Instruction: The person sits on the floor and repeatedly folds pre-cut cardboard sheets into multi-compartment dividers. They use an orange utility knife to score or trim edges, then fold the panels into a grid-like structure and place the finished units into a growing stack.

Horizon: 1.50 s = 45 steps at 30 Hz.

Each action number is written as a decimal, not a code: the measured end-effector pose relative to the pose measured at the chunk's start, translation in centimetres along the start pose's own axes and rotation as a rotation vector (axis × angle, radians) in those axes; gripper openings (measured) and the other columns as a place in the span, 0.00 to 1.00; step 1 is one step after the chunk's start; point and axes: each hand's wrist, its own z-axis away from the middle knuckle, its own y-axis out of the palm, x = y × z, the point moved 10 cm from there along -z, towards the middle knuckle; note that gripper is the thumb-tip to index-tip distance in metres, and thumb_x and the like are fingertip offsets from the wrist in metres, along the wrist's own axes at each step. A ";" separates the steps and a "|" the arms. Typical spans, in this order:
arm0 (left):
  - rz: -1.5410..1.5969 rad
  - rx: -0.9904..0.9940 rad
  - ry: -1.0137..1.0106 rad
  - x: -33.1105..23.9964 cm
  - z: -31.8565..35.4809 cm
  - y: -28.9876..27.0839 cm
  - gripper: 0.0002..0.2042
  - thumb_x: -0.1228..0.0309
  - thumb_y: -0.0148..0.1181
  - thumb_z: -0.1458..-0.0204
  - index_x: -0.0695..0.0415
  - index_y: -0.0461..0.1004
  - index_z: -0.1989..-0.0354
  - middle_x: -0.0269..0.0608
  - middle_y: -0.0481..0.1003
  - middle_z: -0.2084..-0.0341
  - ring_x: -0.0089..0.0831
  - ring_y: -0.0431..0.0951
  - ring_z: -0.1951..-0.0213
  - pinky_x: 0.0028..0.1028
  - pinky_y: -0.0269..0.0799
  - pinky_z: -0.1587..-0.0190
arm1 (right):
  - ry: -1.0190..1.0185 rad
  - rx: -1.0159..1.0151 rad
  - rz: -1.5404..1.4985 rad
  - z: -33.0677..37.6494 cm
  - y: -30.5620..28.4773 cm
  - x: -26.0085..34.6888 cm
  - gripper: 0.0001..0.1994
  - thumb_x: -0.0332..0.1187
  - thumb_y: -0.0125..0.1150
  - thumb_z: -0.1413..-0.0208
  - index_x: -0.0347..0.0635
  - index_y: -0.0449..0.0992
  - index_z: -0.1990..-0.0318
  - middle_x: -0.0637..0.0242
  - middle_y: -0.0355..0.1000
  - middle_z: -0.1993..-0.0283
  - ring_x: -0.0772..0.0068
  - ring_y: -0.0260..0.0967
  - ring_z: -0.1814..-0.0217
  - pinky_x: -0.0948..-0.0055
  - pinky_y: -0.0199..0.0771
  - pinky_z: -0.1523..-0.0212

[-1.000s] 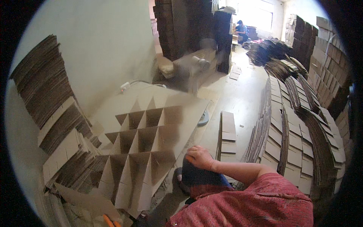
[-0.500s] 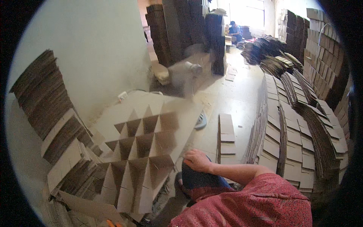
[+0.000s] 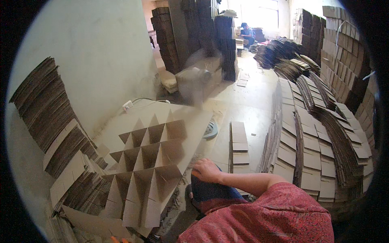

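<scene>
My right hand [image 3: 206, 170] rests on my bent knee in dark blue trousers [image 3: 214, 191]. Its fingers drape over the knee and hold nothing. My left hand is out of view. To the left of the knee, an interlocked cardboard divider grid [image 3: 149, 174] stands on a pale table [image 3: 192, 117]. Its slotted strips cross to form open cells. Beside it at the left lies a stack of cardboard strips [image 3: 87, 190]. Something small and orange [image 3: 119, 239] shows at the lower edge, too cut off to name.
Taller stacks of cardboard [image 3: 40, 99] lean along the left wall. Rows of slotted cardboard [image 3: 312, 141] cover the floor at right. A fan [image 3: 198, 75], its blades blurred, stands beyond the table, near a blue-grey plastic object [image 3: 210, 129]. Another person [image 3: 247, 34] sits far back.
The whole view has shifted slightly, so things sit a little further left. My right hand stays on the knee, and the cardboard grid stands as before.
</scene>
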 end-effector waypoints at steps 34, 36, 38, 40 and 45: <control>-0.088 0.205 -0.283 -1.1 -0.5 -1.6 0.07 0.75 0.52 0.50 0.63 0.72 0.64 0.52 0.74 0.66 0.45 0.74 0.66 0.37 0.70 0.62 | -0.040 -0.204 0.036 -0.4 -0.9 0.8 0.17 0.43 0.55 0.50 0.40 0.75 0.59 0.58 0.71 0.61 0.55 0.65 0.53 0.59 0.64 0.52; 0.067 0.133 -0.386 2.6 0.0 -2.1 0.07 0.74 0.54 0.51 0.62 0.72 0.64 0.50 0.75 0.68 0.41 0.73 0.68 0.35 0.69 0.63 | -0.013 -0.169 0.046 -0.4 -0.7 1.0 0.17 0.43 0.55 0.49 0.41 0.75 0.58 0.58 0.71 0.60 0.56 0.65 0.52 0.58 0.63 0.52; 0.185 0.101 -0.520 6.6 1.1 -2.4 0.08 0.73 0.56 0.52 0.61 0.73 0.64 0.48 0.75 0.68 0.38 0.73 0.68 0.34 0.69 0.63 | 0.026 -0.097 0.054 0.0 -0.5 0.6 0.17 0.43 0.54 0.49 0.44 0.74 0.56 0.58 0.70 0.58 0.55 0.64 0.51 0.57 0.62 0.50; 0.267 0.079 -0.662 8.4 1.3 -2.7 0.10 0.73 0.57 0.53 0.61 0.73 0.62 0.47 0.75 0.68 0.36 0.73 0.67 0.33 0.69 0.62 | 0.050 -0.010 0.044 -0.7 0.0 0.6 0.17 0.43 0.54 0.49 0.50 0.73 0.53 0.58 0.69 0.55 0.54 0.62 0.49 0.57 0.60 0.48; -0.120 0.240 -0.325 4.4 0.2 -1.3 0.11 0.72 0.53 0.51 0.60 0.73 0.59 0.48 0.75 0.68 0.39 0.73 0.67 0.33 0.68 0.61 | 0.054 -0.067 0.025 0.0 -0.1 -0.7 0.16 0.44 0.54 0.49 0.43 0.74 0.59 0.58 0.69 0.59 0.55 0.64 0.53 0.58 0.62 0.51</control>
